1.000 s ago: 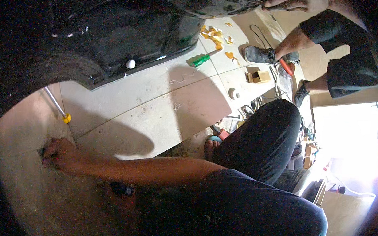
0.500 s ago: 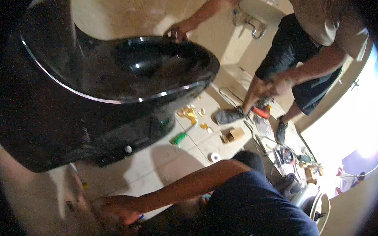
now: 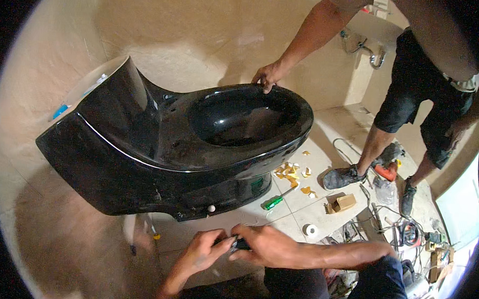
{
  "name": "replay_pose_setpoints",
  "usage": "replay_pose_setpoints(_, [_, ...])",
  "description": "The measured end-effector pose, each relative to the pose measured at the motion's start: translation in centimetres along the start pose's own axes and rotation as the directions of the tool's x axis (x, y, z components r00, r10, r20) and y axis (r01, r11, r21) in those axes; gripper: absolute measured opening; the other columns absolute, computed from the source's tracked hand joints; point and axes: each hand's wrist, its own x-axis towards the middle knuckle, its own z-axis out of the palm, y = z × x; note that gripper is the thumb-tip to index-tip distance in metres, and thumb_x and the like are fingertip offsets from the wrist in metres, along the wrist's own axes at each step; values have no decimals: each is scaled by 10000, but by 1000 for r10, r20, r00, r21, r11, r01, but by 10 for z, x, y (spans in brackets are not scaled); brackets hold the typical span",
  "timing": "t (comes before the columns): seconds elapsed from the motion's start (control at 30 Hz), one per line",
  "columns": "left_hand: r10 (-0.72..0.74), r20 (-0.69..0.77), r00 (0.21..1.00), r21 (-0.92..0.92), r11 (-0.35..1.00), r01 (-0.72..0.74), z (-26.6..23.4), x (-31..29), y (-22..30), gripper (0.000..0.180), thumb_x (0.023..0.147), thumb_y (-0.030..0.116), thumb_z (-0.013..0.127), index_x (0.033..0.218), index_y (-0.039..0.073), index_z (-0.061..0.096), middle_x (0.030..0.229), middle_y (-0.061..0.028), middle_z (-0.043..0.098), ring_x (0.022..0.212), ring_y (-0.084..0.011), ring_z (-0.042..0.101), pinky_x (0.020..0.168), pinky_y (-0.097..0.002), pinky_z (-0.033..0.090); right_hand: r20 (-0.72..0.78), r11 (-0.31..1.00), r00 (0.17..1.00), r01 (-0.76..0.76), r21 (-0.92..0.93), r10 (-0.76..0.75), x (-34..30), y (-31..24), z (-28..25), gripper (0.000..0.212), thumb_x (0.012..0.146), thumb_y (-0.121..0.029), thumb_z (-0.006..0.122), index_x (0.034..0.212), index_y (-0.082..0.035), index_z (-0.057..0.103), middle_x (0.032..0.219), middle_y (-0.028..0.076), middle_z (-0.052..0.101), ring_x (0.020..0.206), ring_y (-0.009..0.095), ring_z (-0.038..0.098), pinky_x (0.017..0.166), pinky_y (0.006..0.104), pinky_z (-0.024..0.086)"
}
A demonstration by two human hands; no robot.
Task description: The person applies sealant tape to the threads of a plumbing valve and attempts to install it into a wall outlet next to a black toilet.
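My left hand (image 3: pixel 205 250) and my right hand (image 3: pixel 267 246) meet in front of me, fingers closed on a small dark object (image 3: pixel 240 244) between them. Its kind is mostly hidden by the fingers. Just beyond stands a glossy black one-piece toilet (image 3: pixel 125 184), its bowl pointing right and its tank to the left, without a seat or lid. A round white cap (image 3: pixel 211 208) sits low on its near side. Another person's hand (image 3: pixel 270 77) rests on the far rim of the bowl.
Right of the toilet lie a green-handled screwdriver (image 3: pixel 273 203), yellow-and-white scraps (image 3: pixel 289 175), an open cardboard box (image 3: pixel 342 203) and a white roll (image 3: pixel 311 230). The co-worker's shoe (image 3: pixel 341 178) stands by an orange tool (image 3: pixel 386 171). Cords and tools (image 3: pixel 409 232) clutter the right.
My right hand has come up from low near the floor and now meets my left hand at the small dark object. The view has shifted. The co-worker's other arm has lowered.
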Motion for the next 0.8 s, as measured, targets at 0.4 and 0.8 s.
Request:
replay_pose_setpoints(0.4, [65, 601, 796, 135, 974, -182, 153, 165, -103, 428, 818, 314, 694, 1080, 10, 545, 1015, -174, 581, 968, -272, 586, 836, -387, 477, -533, 940, 782, -204, 273, 324, -143, 170, -40, 511, 778, -263, 758, 1175, -58, 510, 989, 193, 647, 906, 347, 656, 771, 399, 520])
replay_pose_setpoints(0.8, [203, 511, 835, 416, 792, -447, 318, 197, -118, 704, 673, 333, 806, 1274, 135, 497, 1118, -170, 519, 1080, -339, 521, 931, -438, 432, -513, 671, 453, -620, 407, 729, -242, 160, -11, 565, 776, -360, 763, 1150, -9, 526, 992, 168, 630, 941, 245, 608, 822, 363, 476])
